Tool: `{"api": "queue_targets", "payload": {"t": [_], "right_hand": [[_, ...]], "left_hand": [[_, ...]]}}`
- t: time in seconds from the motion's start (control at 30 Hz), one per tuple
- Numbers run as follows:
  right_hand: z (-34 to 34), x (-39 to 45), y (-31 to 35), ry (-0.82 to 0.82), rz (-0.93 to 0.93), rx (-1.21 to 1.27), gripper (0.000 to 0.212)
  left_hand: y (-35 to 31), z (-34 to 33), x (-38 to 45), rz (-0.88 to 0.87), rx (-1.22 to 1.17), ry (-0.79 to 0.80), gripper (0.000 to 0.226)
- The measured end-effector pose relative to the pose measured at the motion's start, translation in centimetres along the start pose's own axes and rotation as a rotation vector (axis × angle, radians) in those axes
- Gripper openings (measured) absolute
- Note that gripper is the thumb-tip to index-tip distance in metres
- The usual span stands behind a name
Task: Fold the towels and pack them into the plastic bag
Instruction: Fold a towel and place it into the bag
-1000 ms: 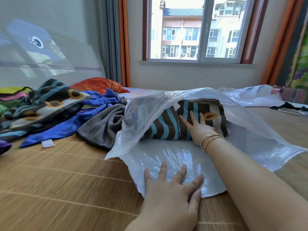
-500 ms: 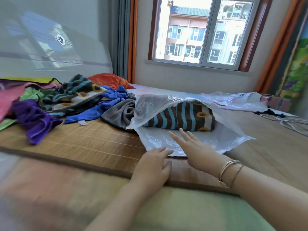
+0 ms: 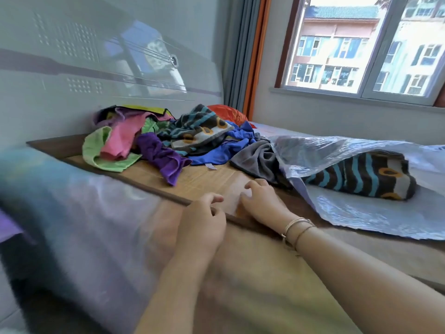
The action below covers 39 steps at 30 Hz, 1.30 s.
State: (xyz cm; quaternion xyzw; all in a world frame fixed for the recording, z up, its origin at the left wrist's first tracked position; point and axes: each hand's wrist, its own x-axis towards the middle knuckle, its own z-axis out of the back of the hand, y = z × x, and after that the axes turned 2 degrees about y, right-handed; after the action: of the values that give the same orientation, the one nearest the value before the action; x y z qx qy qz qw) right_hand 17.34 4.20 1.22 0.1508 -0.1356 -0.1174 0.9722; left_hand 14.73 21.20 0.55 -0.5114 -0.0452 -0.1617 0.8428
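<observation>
Towels: one folded striped towel (image 3: 361, 175) now lies inside the crinkly clear bag (image 3: 361, 213). You've pulled both hands out and back to the mat (image 3: 192, 182) edge left of the bag; left hand (image 3: 202, 222) and right hand (image 3: 262, 203) are loosely curled, grasping nothing. One is packed; next comes the soft, rumpled pile (image 3: 168, 143) left of the bag.

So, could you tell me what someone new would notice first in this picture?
Probably the bright heap of unfolded towels on the mat's far left, pink, green, purple and blue. Next, to the right, the striped towel folded inside the clear plastic bag. In front, the left hand and right hand hold nothing.
</observation>
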Motion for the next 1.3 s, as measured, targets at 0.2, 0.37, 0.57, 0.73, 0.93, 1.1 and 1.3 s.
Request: {"api": "queue_targets", "payload": {"t": [0.2,0.37,0.57,0.73,0.93,1.1,1.3], "right_hand": [[0.0,6.8,-4.6,-0.003,-0.286,0.023,0.046],[-0.4,7.0,-4.8,0.051,-0.198,0.028,0.032],[0.2,-1.1,-0.6,0.017,-0.034,0.449,0.036],[2.6,-10.9,-0.7,-0.195,0.033,0.666,0.043],[7.0,-16.3,-3.6,-0.272,-0.022,0.72,0.017],[8.4,-18.4,-6.4,-0.36,0.006,0.603,0.033],[10.2,-20.2,-8.3,-0.769,-0.012,0.467,0.038]], "left_hand": [[1.7,-0.4,2.0,0.032,0.099,0.068,0.032],[1.4,-0.2,2.0,0.039,0.15,0.067,0.027],[0.4,-1.0,0.4,0.02,0.14,0.056,0.039],[0.0,-1.6,-1.7,-0.083,0.16,0.005,0.076],[-1.0,-2.1,-3.9,-0.185,0.367,-0.037,0.038],[-1.9,-2.7,-4.4,-0.277,0.278,-0.095,0.009],[-4.7,-3.0,-5.3,-0.32,-0.139,-0.233,0.015]]}}
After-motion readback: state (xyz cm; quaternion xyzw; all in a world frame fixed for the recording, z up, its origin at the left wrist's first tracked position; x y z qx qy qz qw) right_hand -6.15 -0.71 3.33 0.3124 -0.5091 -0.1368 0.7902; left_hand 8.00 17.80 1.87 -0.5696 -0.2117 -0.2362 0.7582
